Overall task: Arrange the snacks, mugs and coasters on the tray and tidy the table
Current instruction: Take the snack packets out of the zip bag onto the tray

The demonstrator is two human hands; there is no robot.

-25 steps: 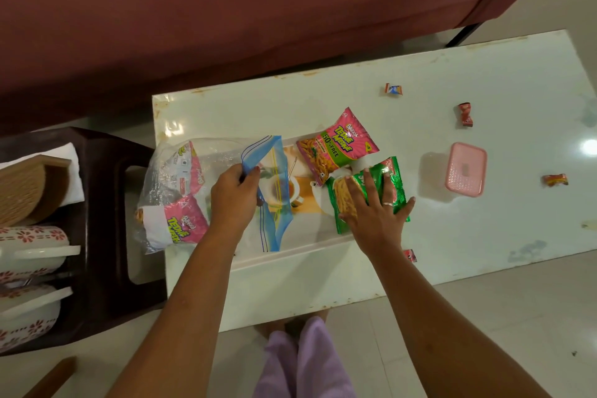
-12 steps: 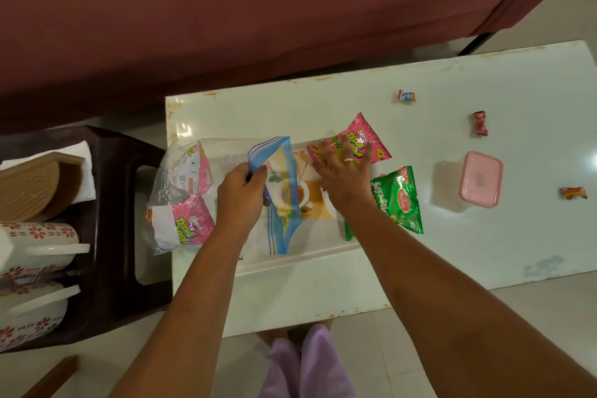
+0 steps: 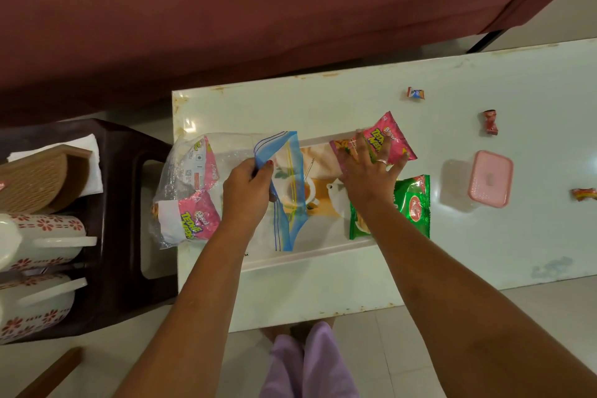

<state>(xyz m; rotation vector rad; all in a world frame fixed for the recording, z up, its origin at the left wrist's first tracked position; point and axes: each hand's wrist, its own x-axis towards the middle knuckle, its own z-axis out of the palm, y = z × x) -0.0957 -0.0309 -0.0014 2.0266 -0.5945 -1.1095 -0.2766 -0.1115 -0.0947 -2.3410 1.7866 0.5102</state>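
A white tray with a teacup picture lies on the pale table. Across its left end lies a clear zip bag holding two pink snack packets. My left hand pinches the bag's blue mouth strip. My right hand lies with fingers spread over a loose pink snack packet at the tray's far right corner, gripping it. A green snack packet lies just under my right wrist. Two flowered white mugs and brown coasters sit on a dark stool to the left.
On the table to the right stand a small pink-lidded box and three loose wrapped candies. A maroon sofa runs along the table's far side. My knees are at the near edge.
My right hand left the green packet, moved up to the pink packet and shifted it slightly right. My left hand kept hold of the bag's mouth.
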